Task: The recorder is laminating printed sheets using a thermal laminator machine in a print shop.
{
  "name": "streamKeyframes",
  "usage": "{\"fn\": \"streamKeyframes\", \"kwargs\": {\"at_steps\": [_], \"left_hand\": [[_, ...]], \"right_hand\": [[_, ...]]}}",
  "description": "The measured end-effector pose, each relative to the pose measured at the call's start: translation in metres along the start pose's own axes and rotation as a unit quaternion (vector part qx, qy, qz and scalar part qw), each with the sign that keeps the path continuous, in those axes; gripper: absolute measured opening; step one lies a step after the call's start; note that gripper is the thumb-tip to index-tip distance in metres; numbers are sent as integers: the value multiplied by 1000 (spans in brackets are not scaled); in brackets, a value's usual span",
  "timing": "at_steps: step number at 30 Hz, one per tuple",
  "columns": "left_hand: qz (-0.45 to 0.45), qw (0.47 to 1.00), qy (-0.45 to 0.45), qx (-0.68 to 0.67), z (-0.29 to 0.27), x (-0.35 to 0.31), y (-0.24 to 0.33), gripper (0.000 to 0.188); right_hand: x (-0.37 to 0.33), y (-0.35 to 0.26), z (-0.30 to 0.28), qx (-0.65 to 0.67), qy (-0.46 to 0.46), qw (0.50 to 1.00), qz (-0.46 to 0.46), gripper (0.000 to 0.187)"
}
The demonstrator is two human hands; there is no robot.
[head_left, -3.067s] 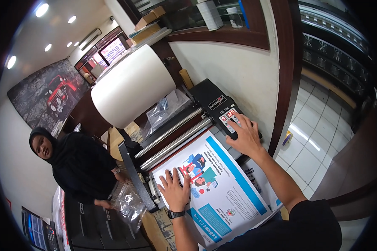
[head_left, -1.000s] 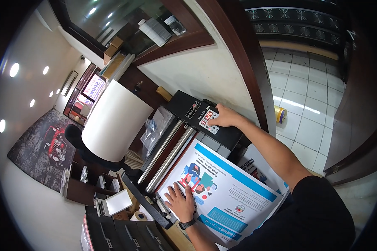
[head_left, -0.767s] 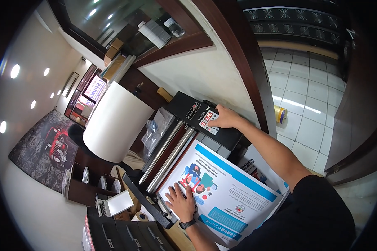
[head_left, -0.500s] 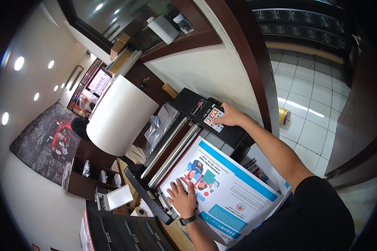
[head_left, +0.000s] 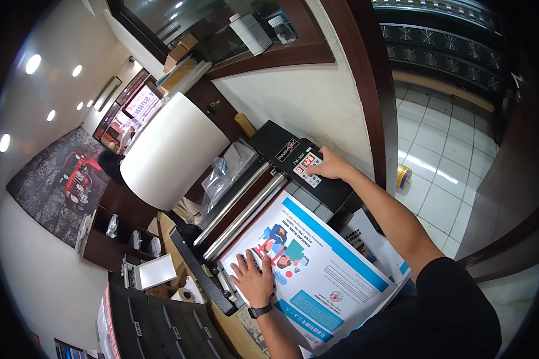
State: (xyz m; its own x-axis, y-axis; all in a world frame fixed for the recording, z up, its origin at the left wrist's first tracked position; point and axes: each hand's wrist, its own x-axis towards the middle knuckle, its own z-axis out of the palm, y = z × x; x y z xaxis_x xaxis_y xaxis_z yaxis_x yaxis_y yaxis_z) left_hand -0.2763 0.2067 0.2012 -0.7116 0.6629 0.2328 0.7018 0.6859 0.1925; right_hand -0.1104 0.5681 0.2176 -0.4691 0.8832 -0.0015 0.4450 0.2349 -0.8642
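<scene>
My left hand (head_left: 254, 280) lies with spread fingers on the printed cover sheet (head_left: 335, 261), white with blue bands and a cartoon of people. A dark watch (head_left: 259, 311) is on that wrist. The sheet's far edge is against the metal rollers (head_left: 245, 216) of a black roll laminator. My right hand (head_left: 330, 167) rests on the laminator's control panel (head_left: 307, 169), which has lit red digits. One digit touches the buttons, another reaches over the box's far edge, and the remaining fingers are partly hidden. Above the rollers sits a large white film roll (head_left: 176, 152).
Clear plastic film (head_left: 229, 167) is bunched behind the rollers. Other printed sheets (head_left: 365, 234) lie under my right forearm. Black drawers (head_left: 156, 323) and a tape roll (head_left: 185, 295) are at the lower left. A wall (head_left: 305, 96) stands beyond the machine, with tiled floor (head_left: 428, 155) at right.
The view has shifted slightly, so the scene sits a little differently in the picture. Both hands keep their places on the sheet and the panel.
</scene>
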Motion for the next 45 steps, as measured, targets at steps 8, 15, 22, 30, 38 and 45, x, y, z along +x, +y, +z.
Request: {"fn": "streamKeyframes", "kwargs": {"at_steps": [8,15,22,30,38,45], "left_hand": [[-18,1000,-12,4,-2,0,-1,73],[-13,1000,-12,0,-5,0,3,74],[-8,1000,-10,0,-3,3,-4,73],[-12,1000,-16,5,-5,1,6,72],[0,1000,6,3,0,-4,-3,75],[5,999,32,-28,2,2,-3,74]], "right_hand": [[1,1,3,12,-12,999,-28,97],[6,5,3,27,-3,999,-27,95],[4,-6,7,-17,-1,1000,-6,97],[1,-1,-3,-14,-13,1000,-7,105],[-34,-19,11,-76,165,976,-123,78],[-117,-48,86,-93,35,901,-423,57]]}}
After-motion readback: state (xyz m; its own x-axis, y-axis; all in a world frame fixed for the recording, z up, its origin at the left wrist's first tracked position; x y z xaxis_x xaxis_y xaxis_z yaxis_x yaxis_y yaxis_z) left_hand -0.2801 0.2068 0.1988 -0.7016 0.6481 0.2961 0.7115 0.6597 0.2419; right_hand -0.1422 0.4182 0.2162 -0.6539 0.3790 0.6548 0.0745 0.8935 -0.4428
